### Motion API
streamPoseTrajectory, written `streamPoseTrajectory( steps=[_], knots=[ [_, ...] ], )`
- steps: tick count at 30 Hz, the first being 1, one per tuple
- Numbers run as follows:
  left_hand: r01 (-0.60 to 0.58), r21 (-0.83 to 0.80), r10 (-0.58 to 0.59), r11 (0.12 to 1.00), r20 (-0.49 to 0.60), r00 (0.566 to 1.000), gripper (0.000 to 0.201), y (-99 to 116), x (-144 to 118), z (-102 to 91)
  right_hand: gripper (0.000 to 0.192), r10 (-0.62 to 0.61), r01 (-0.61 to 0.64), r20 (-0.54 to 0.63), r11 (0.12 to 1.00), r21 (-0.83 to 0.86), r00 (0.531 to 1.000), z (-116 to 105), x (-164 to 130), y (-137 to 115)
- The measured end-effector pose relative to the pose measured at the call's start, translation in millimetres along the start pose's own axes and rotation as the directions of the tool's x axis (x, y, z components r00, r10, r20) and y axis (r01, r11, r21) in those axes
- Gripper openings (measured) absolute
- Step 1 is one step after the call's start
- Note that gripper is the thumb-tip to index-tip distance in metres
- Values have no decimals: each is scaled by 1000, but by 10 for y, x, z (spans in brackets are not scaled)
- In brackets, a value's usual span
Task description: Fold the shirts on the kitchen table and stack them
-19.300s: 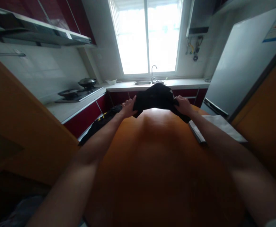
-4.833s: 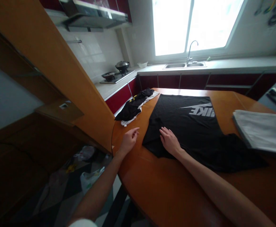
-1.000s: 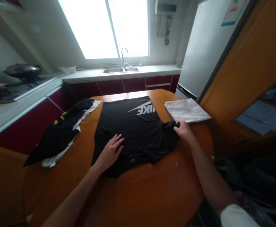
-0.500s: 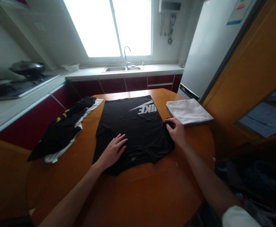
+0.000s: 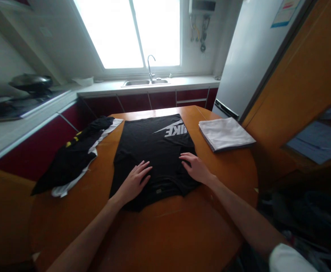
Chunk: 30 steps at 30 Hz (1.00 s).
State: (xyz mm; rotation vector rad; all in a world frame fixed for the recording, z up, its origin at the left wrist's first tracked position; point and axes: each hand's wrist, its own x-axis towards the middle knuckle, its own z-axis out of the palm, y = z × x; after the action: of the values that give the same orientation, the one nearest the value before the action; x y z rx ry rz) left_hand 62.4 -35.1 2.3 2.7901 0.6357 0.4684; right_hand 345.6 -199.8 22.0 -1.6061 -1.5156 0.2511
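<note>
A black T-shirt with a white NIKE print lies spread on the round wooden table, its neckline toward me. My left hand rests flat on the left part of the shirt, fingers stretched out and slightly apart. On the shirt's right side, my right hand lies over the sleeve, which is folded inward. Its fingers reach forward with the thumb apart, and its palm side is hidden. Beyond this hand sits a folded white cloth.
A black-and-white garment with yellow marks hangs partly over the left edge of the wooden table. Behind stand a counter with a sink, a stove with a pan and a fridge.
My right hand has moved left, bringing the sleeve from the shirt's right edge inward onto the body. My left hand has stayed in place.
</note>
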Motion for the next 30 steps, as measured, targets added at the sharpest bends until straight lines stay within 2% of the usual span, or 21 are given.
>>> streamPoseTrajectory(
  steps=[4, 6, 9, 13, 16, 18, 21, 24, 26, 28, 30],
  knots=[
    [-10, -1, 10, 1000, 5, 1000, 46, 11, 10, -6, 31, 113, -125, -251, 992, -33, 961, -277, 121, 212],
    [-12, -14, 12, 1000, 2, 1000, 46, 37, 20, -14, 33, 188, -209, -310, 977, -34, 932, -405, 162, 343],
    [-29, -51, 28, 998, -9, 1000, 44, 79, 38, -33, 35, 288, -320, -331, 946, -44, 899, -510, 191, 509],
    [-75, -93, 74, 993, -18, 997, 41, 134, 57, -90, 34, 296, -320, -296, 947, -36, 908, -485, 209, 641],
    [-84, -114, 86, 990, 15, 996, 39, 262, 73, -167, 31, 310, -329, -268, 944, -28, 912, -420, 261, 701],
    [-110, -125, 117, 986, 51, 992, 37, 445, 88, -212, 29, 296, -317, -258, 947, -43, 920, -383, 332, 732],
    [-190, -138, 204, 972, 94, 974, 35, 858, 121, -218, 26, 189, -214, -212, 971, -103, 959, -334, 490, 768],
    [-270, -101, 282, 957, 119, 952, 32, 1298, 179, -129, 24, 96, -120, -138, 976, -179, 986, -283, 672, 806],
    [-301, -62, 307, 951, 129, 943, 29, 1506, 239, -33, 22, 93, -108, -77, 968, -227, 993, -246, 783, 837],
    [-304, -35, 306, 952, 110, 946, 27, 1598, 312, 75, 22, 116, -113, -5, 956, -272, 993, -213, 872, 868],
    [-274, -22, 274, 962, 61, 960, 27, 1578, 381, 181, 23, 135, -113, 50, 944, -311, 990, -190, 936, 892]
  ],
)
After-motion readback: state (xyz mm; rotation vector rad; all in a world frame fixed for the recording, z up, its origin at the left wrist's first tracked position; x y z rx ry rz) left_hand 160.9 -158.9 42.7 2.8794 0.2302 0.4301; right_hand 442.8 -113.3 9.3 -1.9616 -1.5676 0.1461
